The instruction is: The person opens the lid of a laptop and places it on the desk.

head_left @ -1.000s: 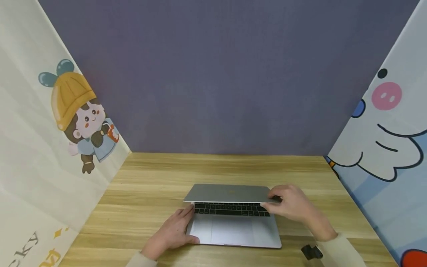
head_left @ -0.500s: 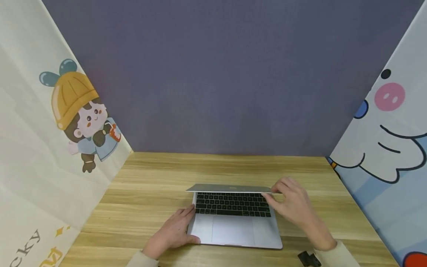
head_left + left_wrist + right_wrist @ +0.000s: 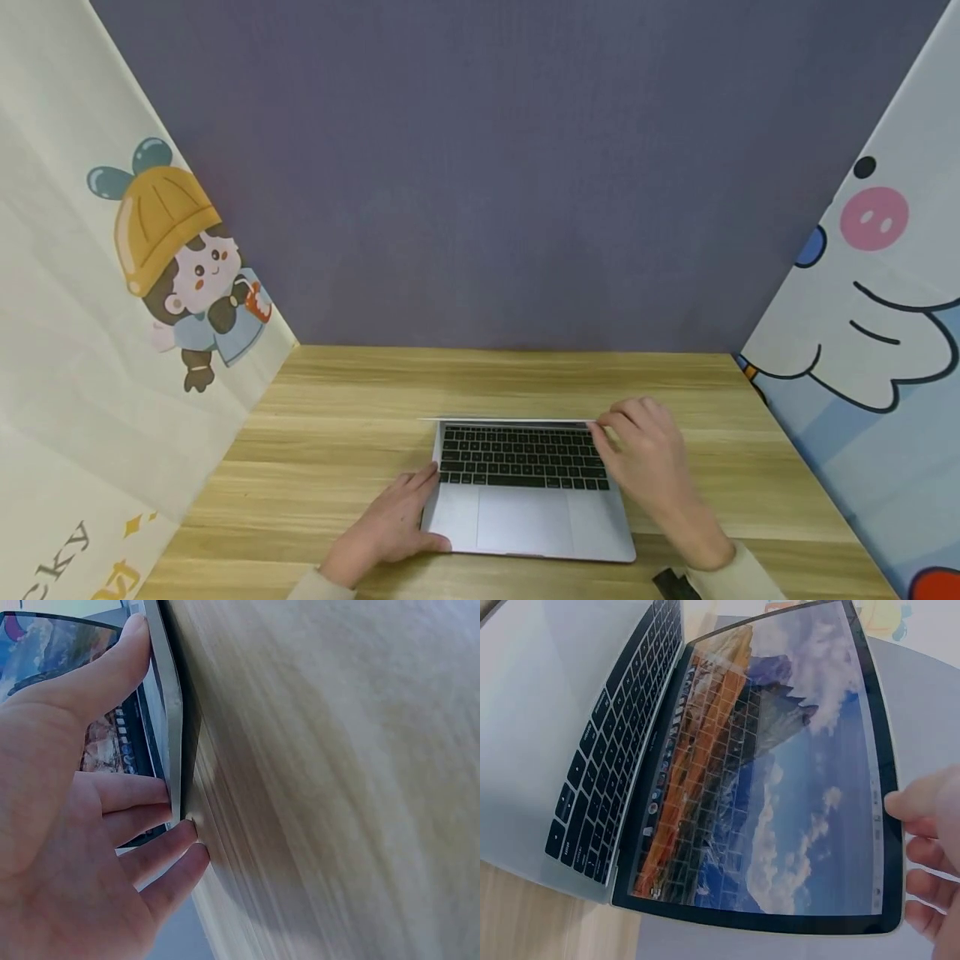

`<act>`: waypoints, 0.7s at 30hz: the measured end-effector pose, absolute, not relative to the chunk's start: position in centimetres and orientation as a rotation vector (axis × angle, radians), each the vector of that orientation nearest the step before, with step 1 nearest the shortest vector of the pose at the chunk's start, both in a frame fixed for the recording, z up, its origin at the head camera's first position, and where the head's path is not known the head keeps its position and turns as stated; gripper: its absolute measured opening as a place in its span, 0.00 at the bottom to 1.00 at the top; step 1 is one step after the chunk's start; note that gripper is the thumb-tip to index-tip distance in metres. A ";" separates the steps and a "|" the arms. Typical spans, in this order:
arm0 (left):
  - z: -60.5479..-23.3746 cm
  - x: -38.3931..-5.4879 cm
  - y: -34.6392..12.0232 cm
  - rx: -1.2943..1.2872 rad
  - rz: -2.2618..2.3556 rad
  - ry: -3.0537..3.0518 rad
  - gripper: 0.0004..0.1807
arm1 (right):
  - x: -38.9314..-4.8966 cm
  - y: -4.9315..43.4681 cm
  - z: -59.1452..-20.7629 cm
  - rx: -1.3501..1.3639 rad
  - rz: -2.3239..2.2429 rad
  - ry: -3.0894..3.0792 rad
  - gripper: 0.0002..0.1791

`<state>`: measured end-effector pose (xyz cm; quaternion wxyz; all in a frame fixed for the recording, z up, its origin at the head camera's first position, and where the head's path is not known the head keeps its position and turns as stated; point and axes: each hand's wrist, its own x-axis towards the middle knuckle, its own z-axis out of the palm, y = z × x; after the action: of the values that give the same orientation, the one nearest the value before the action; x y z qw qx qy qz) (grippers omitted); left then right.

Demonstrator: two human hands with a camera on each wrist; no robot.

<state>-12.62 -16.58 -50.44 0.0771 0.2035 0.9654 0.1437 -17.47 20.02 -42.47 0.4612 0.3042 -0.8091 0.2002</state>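
A silver laptop [image 3: 525, 521] lies on the wooden table, its black keyboard [image 3: 523, 457] facing up. In the head view its lid [image 3: 510, 420] is seen edge-on as a thin line. The right wrist view shows the lit screen [image 3: 780, 825] with a mountain-and-sky picture. My right hand [image 3: 651, 458] pinches the lid near its right corner, thumb on the screen side and fingers behind. My left hand [image 3: 386, 521] rests against the base's left side, fingers nearly straight, thumb by the front corner. In the left wrist view its fingertips [image 3: 196, 851] touch the table beside the laptop's edge [image 3: 176, 742].
The wooden table [image 3: 337, 442] ends at a dark grey-blue panel [image 3: 510, 183] behind. Printed cartoon panels stand at the left [image 3: 67, 275] and right [image 3: 900, 467]. A small black object [image 3: 675, 583] shows beside the right sleeve.
The right hand has swung the lid upward and back, from low over the keyboard to edge-on, so the whole keyboard shows. The left hand has stayed at the base's left side.
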 end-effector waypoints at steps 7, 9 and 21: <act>-50.6 -12.7 -16.6 0.609 0.446 2.903 0.61 | -17.5 19.8 -42.5 0.729 0.485 -1.993 0.08; -50.6 -12.7 -16.6 0.608 0.448 2.903 0.61 | -17.7 19.8 -42.4 0.726 0.495 -1.996 0.06; -50.6 -12.8 -16.6 0.598 0.471 2.899 0.60 | -19.1 19.6 -41.2 0.713 0.478 -2.003 0.05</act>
<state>-12.76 -16.59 -50.64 0.0719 0.1991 0.9647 0.1568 -19.13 19.65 -41.18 0.4627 0.2902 -0.8148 0.1943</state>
